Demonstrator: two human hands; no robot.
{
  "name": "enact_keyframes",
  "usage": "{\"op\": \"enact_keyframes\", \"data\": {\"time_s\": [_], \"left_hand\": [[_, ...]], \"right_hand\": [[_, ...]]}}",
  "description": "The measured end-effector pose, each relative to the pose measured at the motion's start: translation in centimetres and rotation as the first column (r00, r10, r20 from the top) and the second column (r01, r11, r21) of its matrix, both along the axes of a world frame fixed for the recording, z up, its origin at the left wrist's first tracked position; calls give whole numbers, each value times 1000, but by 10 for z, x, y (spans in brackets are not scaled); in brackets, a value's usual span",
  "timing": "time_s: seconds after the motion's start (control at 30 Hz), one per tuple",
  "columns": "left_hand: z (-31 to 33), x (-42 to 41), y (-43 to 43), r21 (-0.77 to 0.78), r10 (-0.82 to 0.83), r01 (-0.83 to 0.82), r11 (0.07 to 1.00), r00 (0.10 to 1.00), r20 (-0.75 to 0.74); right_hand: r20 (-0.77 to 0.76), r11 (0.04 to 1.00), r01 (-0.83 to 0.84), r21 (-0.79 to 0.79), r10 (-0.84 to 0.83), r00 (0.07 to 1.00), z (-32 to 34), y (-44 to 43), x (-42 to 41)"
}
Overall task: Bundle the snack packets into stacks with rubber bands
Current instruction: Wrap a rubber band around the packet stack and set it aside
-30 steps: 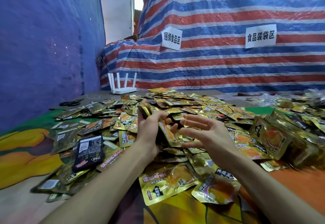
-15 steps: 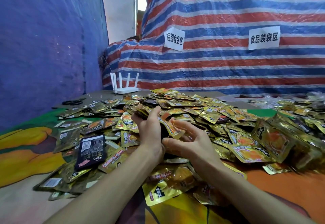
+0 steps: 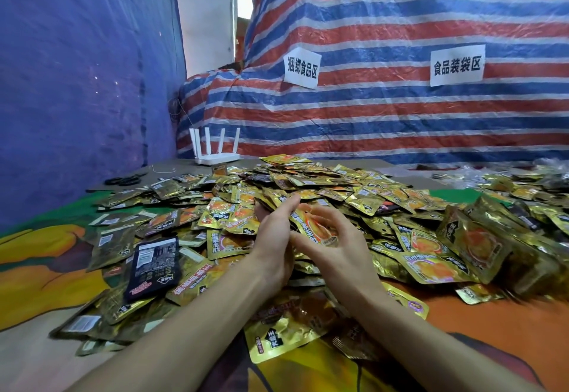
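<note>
I am holding a thin stack [image 3: 311, 227] just above the heap [image 3: 354, 182], left hand [image 3: 272, 237] gripping it, right hand [image 3: 337, 253] curling round its front. I am seeing no band; slick foil risks fanning out if either grip is loosening.

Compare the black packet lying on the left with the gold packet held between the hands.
The black packet is dark with white print; the gold packet is shiny with an orange picture. The black packet lies flat on the pile; the gold packet is tilted, held between the left hand and right hand. Both are sealed snack packets.
</note>
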State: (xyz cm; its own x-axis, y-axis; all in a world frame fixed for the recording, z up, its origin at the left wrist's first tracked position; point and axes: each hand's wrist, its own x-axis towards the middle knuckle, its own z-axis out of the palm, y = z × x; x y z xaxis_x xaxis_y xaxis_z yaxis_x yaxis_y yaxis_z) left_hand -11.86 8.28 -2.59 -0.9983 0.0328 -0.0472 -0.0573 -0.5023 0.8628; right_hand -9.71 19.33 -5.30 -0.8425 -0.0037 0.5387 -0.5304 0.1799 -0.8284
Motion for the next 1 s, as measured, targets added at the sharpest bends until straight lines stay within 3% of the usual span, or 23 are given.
{"op": "enact_keyframes", "data": {"time_s": [0.23, 0.33, 0.47, 0.6, 0.73, 0.83, 0.9, 1.0], "left_hand": [[-3, -3, 2, 82, -94, 95, 992, 996, -10], [-3, -2, 0, 67, -90, 91, 994, 996, -13], [-4, -1, 0, 19, -122, 123, 992, 992, -36], [-6, -5, -7, 3, -199, 200, 980, 976, -85], [-10, -4, -6, -118, -303, 288, 950, 942, -141], [-12, -4, -1, -254, -217, 152, 955, 942, -256], [-14, -1, 1, -335, -163, 55, 940, 938, -305], [-17, 1, 5, -412, -185, 35, 910, 926, -330]], "right_hand": [[-16, 996, 85, 38, -84, 996, 0, -1, 1], [69, 991, 97, 87, -103, 992, 3, 0, 1], [257, 996, -88, -18, 89, 962, 5, 5, 0], [332, 983, -135, -122, 169, 928, 15, 12, -4], [405, 957, -193, -217, 268, 874, 21, 22, -6], [406, 931, -276, -238, 354, 842, 27, 36, -1], [400, 955, -234, -183, 290, 870, 30, 47, 2], [367, 993, -106, -48, 116, 923, 36, 62, 8]]}}
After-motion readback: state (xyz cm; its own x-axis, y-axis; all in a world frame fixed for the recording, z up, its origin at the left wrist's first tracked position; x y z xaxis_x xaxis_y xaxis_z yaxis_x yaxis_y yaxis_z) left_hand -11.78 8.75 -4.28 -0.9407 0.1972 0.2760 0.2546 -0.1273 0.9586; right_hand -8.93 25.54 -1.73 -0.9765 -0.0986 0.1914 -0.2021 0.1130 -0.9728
